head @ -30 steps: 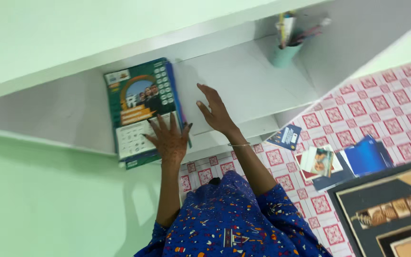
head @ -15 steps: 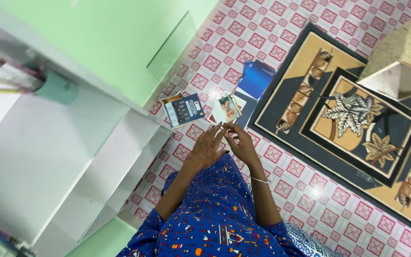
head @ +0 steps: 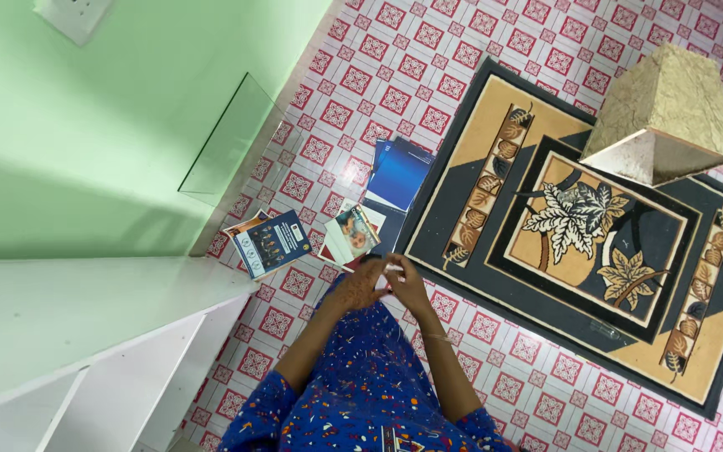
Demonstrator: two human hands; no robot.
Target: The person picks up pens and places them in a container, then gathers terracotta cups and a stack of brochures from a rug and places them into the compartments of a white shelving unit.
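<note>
My left hand (head: 356, 290), patterned with henna, and my right hand (head: 409, 285) meet in front of my blue patterned dress (head: 370, 385). Their fingers are curled against each other, and I see nothing held in them. A thin bangle sits on my right wrist. Just beyond the hands, on the tiled floor, lie a picture booklet (head: 351, 234), a dark blue booklet (head: 269, 243) and some blue folders (head: 399, 174).
A white shelf unit (head: 85, 326) stands at the lower left against the green wall (head: 110, 125). A glass pane (head: 232, 138) leans on that wall. A tan and black leaf-patterned rug (head: 579, 218) covers the floor at right, with a beige block-shaped stool (head: 663, 113) on it.
The view swung from the shelf down to the floor. My hands left the shelved books, came together in front of me, and their fingers have closed against each other.
</note>
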